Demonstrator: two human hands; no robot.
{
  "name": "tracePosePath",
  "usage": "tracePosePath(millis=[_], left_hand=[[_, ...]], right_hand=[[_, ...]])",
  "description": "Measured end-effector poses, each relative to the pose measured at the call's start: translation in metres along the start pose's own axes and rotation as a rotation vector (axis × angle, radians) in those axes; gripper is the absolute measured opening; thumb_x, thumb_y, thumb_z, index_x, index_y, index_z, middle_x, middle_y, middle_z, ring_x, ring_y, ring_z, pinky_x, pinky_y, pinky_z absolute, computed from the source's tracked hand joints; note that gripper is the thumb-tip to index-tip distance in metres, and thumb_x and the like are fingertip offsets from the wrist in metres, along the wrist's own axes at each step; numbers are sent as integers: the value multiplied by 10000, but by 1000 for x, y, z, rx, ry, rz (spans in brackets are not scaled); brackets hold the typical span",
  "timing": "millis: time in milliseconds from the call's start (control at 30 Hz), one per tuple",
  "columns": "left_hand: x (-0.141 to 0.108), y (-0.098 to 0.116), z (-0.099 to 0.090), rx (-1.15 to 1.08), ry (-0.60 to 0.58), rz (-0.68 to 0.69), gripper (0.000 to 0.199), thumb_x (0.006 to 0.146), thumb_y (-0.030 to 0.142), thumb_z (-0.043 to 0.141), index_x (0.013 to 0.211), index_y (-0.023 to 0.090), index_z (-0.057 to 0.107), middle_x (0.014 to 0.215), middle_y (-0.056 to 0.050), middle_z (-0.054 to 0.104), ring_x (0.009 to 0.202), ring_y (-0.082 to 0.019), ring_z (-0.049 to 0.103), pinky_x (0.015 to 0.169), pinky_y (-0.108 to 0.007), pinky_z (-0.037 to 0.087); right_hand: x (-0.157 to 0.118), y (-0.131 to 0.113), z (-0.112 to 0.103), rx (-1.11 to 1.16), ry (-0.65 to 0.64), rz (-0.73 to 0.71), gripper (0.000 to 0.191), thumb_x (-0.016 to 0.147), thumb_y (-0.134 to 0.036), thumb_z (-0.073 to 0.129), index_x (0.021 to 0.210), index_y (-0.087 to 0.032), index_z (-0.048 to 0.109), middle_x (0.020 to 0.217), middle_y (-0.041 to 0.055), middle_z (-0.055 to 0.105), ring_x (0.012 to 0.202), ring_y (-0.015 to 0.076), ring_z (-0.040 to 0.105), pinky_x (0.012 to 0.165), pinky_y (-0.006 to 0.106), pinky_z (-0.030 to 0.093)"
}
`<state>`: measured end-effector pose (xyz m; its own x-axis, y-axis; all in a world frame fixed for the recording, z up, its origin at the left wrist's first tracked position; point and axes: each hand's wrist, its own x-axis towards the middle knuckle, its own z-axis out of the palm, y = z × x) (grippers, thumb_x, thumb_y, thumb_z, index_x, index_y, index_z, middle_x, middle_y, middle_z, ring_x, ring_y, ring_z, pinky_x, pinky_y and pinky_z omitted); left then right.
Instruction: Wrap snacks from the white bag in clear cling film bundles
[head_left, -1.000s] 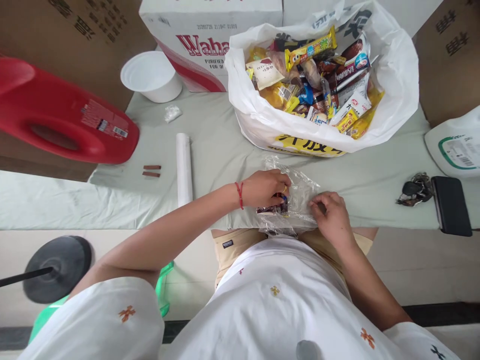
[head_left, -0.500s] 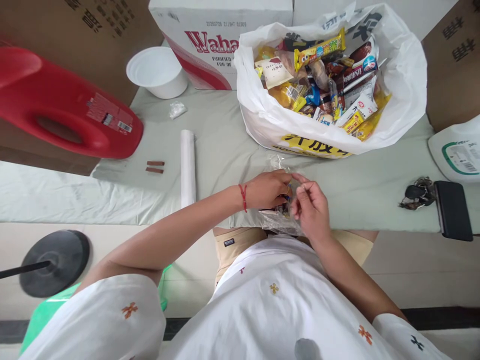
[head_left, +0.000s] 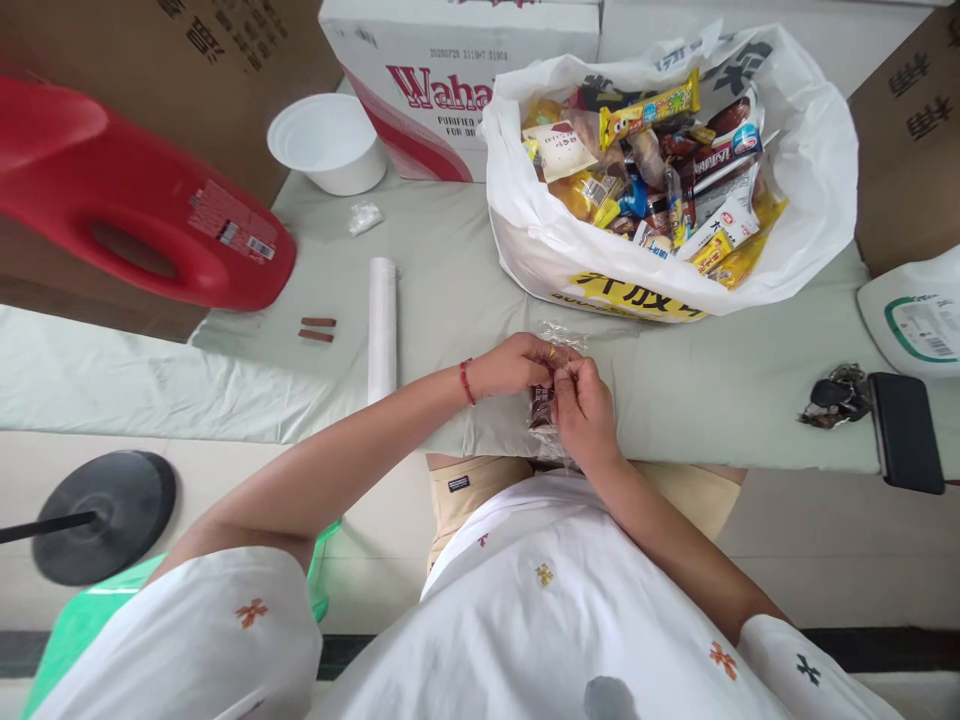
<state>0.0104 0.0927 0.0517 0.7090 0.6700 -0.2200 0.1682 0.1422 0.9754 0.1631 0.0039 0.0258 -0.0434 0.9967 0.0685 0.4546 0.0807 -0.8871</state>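
A clear plastic bag (head_left: 555,448) with dark packets (head_left: 540,405) in it lies at the table's front edge, partly covered by my hands. My left hand (head_left: 525,364), a red string round its wrist, is closed on the bag's plastic near its upper part. Right beside it, my right hand (head_left: 587,408) pinches the same plastic, fingertips touching those of the left. Behind them stands a white shopping bag (head_left: 525,240) full of wrapped snacks (head_left: 649,190).
On the left are a white roll (head_left: 382,330), two brown strips (head_left: 317,330), a white tub (head_left: 330,150) and a red jug (head_left: 150,210). A Wahaha carton (head_left: 442,130) stands behind. Keys (head_left: 836,395), a black phone (head_left: 907,430) and a white jug (head_left: 915,320) are right.
My right hand has moved left, up against my left hand, and more of the dark packets shows. The left fingers have drawn in. The view has shifted slightly.
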Motion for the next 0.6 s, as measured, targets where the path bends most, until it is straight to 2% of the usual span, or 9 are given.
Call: tracePosePath(millis=[33, 100, 167, 267, 333, 400, 467, 533, 600], left_hand=[[-1, -2, 0, -76, 24, -43, 108, 645, 189, 626, 697, 142, 709, 685, 3, 673, 697, -148, 613, 729, -290, 529], [-2, -4, 1, -201, 91, -134, 91, 605, 188, 675, 673, 140, 711, 674, -5, 684, 681, -144, 625, 735, -295, 549], [-3, -2, 2, -273, 177, -219, 76, 595, 172, 691, 660, 136, 707, 686, -27, 706, 678, -144, 649, 741, -299, 568], [-6, 7, -4, -259, 284, -335, 63, 675, 179, 685, 705, 130, 711, 722, -62, 729, 680, -160, 689, 710, -305, 586], [-9, 16, -14, -160, 385, -355, 86, 760, 192, 659, 790, 132, 713, 794, -76, 746, 707, -167, 706, 696, -304, 583], [-13, 22, -27, 24, 532, -307, 96, 846, 214, 617, 844, 147, 688, 860, -68, 740, 721, -146, 684, 681, -278, 550], [-17, 22, -38, 203, 637, -253, 153, 900, 270, 606, 796, 162, 639, 814, -38, 689, 689, -118, 604, 648, -249, 484], [-18, 14, -43, 328, 611, -268, 253, 899, 363, 646, 739, 172, 599, 720, -5, 602, 657, -114, 514, 623, -243, 423], [-15, 1, -41, 399, 534, -299, 257, 850, 412, 698, 791, 174, 625, 725, 6, 573, 667, -125, 494, 634, -250, 415]], right_hand=[[3, 0, 0, -73, 1, -25, 246, 1075, -345, 341, 1131, -223, 547, 1274, 169, 706, 1101, 239, 713, 898, 400, 582], [7, -2, 0, -174, -5, -40, 303, 1043, -286, 373, 1248, -186, 572, 1395, 206, 653, 1246, 286, 661, 989, 463, 559], [11, -5, 3, -286, -54, -50, 397, 1020, -230, 379, 1371, -143, 540, 1425, 221, 636, 1245, 306, 664, 967, 465, 573], [12, -11, 8, -487, -118, -29, 458, 995, -181, 411, 1440, -113, 498, 1494, 237, 586, 1155, 313, 711, 861, 415, 600], [12, -15, 10, -613, -157, -18, 425, 994, -171, 428, 1403, -123, 529, 1546, 239, 540, 1030, 296, 750, 777, 386, 600], [11, -19, 12, -714, -194, -30, 369, 992, -156, 429, 1325, -133, 585, 1585, 233, 502, 907, 273, 766, 707, 373, 590], [12, -24, 13, -799, -235, -41, 347, 982, -126, 419, 1262, -129, 624, 1612, 227, 470, 831, 261, 765, 660, 373, 580], [13, -27, 13, -853, -273, -38, 345, 984, -117, 405, 1238, -121, 638, 1626, 229, 449, 808, 262, 765, 640, 380, 576], [15, -29, 13, -856, -294, -26, 336, 1001, -135, 404, 1243, -127, 636, 1634, 223, 440, 819, 255, 765, 645, 375, 577]])
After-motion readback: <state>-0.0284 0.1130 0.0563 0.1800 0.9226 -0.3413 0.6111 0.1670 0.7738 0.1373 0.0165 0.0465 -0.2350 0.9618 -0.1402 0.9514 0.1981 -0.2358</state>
